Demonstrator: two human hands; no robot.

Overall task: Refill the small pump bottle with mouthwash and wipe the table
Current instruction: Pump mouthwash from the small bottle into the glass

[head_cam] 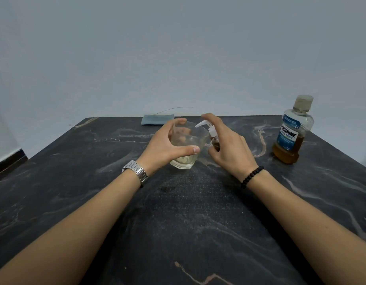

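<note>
Mid-table: left hand point(165, 144) wraps the glass point(187, 145), thumb across its front. Just beside it, right hand point(227, 145) curls round the small pump bottle point(214, 138), index finger on the pump head, nozzle over the rim. Keep the nozzle inside, press slowly. Mouthwash bottle point(292, 130) capped, far right edge; cloth point(157, 119) at far edge.

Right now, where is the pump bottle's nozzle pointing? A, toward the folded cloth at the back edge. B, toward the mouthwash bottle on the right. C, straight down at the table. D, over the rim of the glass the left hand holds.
D: the small pump bottle, held by the right hand, has its white spout reaching over the rim of the glass gripped by the left hand.
</note>
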